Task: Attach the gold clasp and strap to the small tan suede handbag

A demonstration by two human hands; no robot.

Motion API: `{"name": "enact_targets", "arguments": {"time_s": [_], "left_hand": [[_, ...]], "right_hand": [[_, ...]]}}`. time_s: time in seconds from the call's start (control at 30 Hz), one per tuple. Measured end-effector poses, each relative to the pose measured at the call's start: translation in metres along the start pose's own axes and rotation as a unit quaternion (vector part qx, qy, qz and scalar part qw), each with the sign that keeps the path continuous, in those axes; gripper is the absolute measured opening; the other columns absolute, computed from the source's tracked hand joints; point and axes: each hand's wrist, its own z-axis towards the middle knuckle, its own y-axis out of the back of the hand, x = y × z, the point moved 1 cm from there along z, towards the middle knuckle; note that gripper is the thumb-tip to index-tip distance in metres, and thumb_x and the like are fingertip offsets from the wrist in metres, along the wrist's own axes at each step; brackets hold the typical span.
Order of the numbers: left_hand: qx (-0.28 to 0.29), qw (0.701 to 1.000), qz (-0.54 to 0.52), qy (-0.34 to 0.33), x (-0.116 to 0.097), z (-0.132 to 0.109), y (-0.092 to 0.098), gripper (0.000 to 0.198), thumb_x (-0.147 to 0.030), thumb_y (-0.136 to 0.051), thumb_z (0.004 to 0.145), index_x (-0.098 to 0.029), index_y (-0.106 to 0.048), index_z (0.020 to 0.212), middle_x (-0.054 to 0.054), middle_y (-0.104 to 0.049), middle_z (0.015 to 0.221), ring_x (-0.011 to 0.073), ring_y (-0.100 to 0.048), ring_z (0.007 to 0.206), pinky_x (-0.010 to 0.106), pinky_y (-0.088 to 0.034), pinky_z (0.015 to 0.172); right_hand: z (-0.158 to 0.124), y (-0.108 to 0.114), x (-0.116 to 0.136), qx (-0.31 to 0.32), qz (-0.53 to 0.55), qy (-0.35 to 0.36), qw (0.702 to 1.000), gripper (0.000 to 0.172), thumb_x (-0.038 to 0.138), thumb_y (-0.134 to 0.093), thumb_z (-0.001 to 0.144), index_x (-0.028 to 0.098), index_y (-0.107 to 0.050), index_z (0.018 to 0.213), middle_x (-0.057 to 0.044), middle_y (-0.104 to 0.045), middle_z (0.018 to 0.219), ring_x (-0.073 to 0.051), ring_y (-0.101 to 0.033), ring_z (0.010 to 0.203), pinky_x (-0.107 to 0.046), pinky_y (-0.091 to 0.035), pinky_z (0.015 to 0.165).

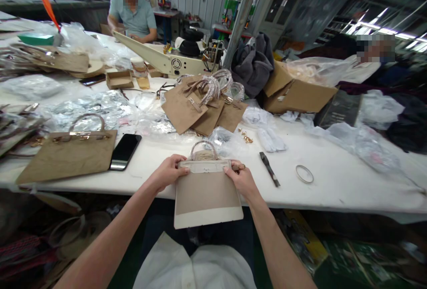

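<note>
Between my two hands is a beige handbag panel [208,193] with a pale strip along its top and a wrapped loop handle [204,143] at the far side. My left hand [169,173] pinches its upper left corner, thumb on the near face. At the upper right corner my right hand [243,177] grips it the same way, with a ring on one finger. The panel's lower part hangs over the table's front edge above my lap. Just beyond it lies clear plastic wrap [223,140].
A heap of brown bag panels [196,106] lies ahead. Left are a brown handbag [71,153] and a phone [126,152]; right are a dark narrow tool [269,169] and a tape roll [304,174]. A co-worker [133,15] sits behind a cream machine [160,55].
</note>
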Motion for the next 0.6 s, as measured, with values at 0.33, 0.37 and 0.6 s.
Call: {"name": "enact_targets", "arguments": {"time_s": [0.33,0.37,0.6], "left_hand": [[0.027,0.993,0.106,-0.042,0.005,0.008,0.01,0.057,-0.052,-0.078,0.07,-0.017,-0.079,0.116,0.011,-0.076,0.12,0.0326,-0.069,0.1,0.04,-0.054,0.088],[0.029,0.992,0.113,-0.046,0.006,0.008,0.011,0.056,-0.051,-0.077,0.07,-0.018,-0.08,0.115,0.012,-0.076,0.123,0.0335,-0.07,0.103,0.04,-0.055,0.091],[0.001,0.982,0.173,-0.078,-0.007,0.004,0.004,0.045,-0.035,-0.069,0.073,-0.02,-0.079,0.113,0.009,-0.079,0.113,0.0344,-0.071,0.105,0.042,-0.054,0.094]], "right_hand": [[-0.001,0.0,-0.004,-0.009,-0.015,0.003,1.0,0.028,0.048,-0.076,0.086,0.02,-0.078,0.091,-0.008,-0.078,0.104,-0.03,-0.068,0.101,-0.038,-0.052,0.088],[-0.001,0.0,-0.003,-0.005,-0.01,0.005,1.0,0.027,0.047,-0.076,0.087,0.02,-0.078,0.09,-0.008,-0.078,0.107,-0.03,-0.068,0.102,-0.037,-0.052,0.088],[0.002,0.002,-0.001,0.002,-0.04,0.012,0.999,0.028,0.048,-0.077,0.085,0.021,-0.074,0.082,-0.006,-0.076,0.094,-0.027,-0.065,0.089,-0.036,-0.05,0.081]]}}
